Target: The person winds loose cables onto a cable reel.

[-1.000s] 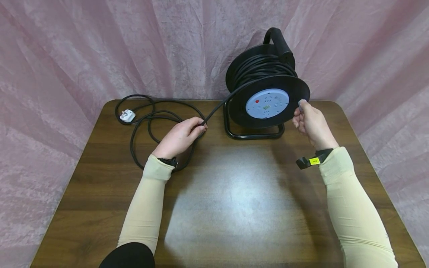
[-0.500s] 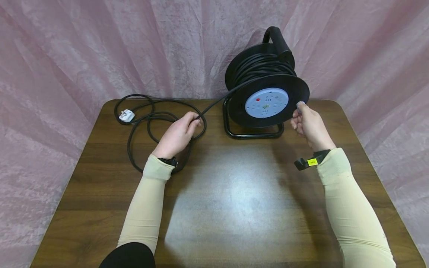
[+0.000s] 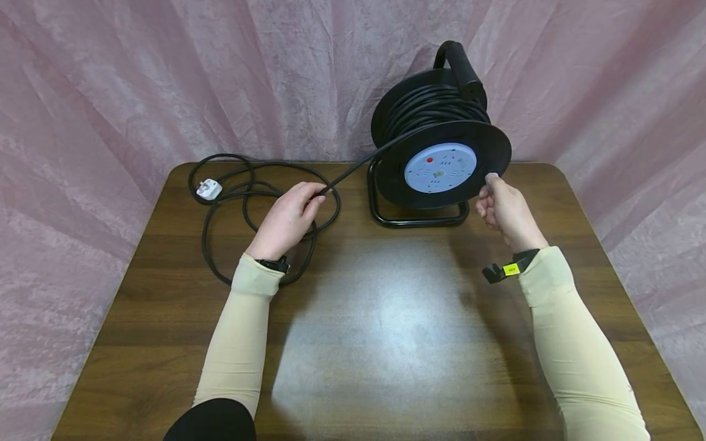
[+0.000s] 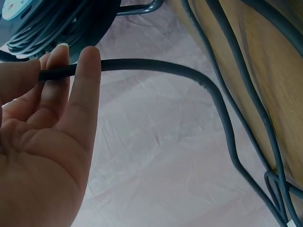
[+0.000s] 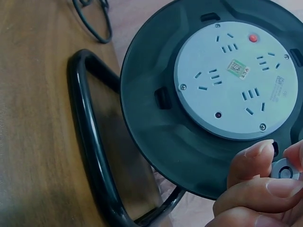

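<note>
A black cable reel (image 3: 386,177) stands on its tubular frame (image 3: 419,224) at the back of the table, black cord wound on its drum. Its front disc bears a pale blue socket panel (image 5: 213,109) with a red button (image 5: 253,38). My right hand (image 3: 510,211) pinches the small grey knob (image 5: 284,169) near the disc's rim between thumb and fingers. To the left of the reel, my left hand (image 3: 287,220) holds the cable (image 4: 156,65) between thumb and fingers. From there the cable runs taut up to the drum; its other side droops towards the table.
Loose loops of cable (image 3: 205,236) lie on the left of the wooden table (image 3: 397,343), with a white plug (image 3: 209,189) among them. A pink curtain (image 3: 248,73) hangs right behind the table. The reel's carrying handle (image 3: 463,67) rises at its top.
The reel's disc has turned slightly clockwise, with my right hand and the knob moving down and a little left. My left hand has shifted left and slightly back along with the cable.
</note>
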Demonstrator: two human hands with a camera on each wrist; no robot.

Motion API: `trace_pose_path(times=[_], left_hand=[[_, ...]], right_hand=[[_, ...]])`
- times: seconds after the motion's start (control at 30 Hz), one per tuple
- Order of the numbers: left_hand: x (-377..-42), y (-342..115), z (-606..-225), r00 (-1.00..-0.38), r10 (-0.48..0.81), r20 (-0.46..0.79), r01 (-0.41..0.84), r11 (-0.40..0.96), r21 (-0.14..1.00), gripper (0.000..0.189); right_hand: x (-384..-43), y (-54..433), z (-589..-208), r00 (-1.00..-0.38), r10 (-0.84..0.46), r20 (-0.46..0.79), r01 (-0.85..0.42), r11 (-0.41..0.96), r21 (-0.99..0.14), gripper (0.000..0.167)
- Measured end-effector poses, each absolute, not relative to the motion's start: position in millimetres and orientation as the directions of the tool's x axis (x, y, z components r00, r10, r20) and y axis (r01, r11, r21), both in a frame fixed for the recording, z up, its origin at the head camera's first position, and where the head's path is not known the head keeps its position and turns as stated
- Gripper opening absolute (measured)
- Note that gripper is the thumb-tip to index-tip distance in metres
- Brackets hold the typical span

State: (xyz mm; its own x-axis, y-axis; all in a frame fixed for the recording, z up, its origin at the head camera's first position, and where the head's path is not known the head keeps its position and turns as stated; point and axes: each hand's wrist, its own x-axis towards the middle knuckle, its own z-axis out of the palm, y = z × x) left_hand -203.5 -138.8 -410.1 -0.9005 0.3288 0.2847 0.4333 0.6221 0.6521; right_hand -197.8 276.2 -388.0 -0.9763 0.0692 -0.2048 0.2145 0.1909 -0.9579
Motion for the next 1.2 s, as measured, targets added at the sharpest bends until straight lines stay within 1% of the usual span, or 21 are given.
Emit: trace_pose_path(times=[0.13,0.4,0.5,0.77,0.93,1.2], left_hand=[[-203.5,-137.4,-411.6,-0.905,0.323,0.276,0.424,0.641,0.64,0.024],[-204.2,-138.6,-415.2,-0.935,0.293,0.202,0.354,0.715,0.603,0.029],[-205.2,-138.0,-416.8,-0.933,0.3,0.199,0.359,0.722,0.591,0.029],[-205.2,-137.2,-419.5,-0.935,0.308,0.176,0.35,0.728,0.589,0.026],[-205.2,-141.6,-420.3,-0.938,0.299,0.178,0.346,0.753,0.56,0.026],[-204.9,-139.0,-417.8,-0.929,0.314,0.196,0.369,0.742,0.56,0.026]], right_hand=[[-197.1,275.8,-390.5,-0.976,0.07,-0.206,0.216,0.183,-0.959,0.055],[-196.7,277.7,-396.9,-0.975,0.051,-0.216,0.221,0.196,-0.955,0.059],[-196.0,277.4,-399.6,-0.974,0.043,-0.221,0.225,0.198,-0.954,0.061],[-196.3,272.9,-408.1,-0.975,0.053,-0.216,0.223,0.177,-0.959,0.058],[-196.2,270.2,-414.6,-0.969,0.053,-0.243,0.249,0.156,-0.956,0.055],[-195.7,265.1,-421.2,-0.96,0.04,-0.277,0.28,0.126,-0.952,0.053]])
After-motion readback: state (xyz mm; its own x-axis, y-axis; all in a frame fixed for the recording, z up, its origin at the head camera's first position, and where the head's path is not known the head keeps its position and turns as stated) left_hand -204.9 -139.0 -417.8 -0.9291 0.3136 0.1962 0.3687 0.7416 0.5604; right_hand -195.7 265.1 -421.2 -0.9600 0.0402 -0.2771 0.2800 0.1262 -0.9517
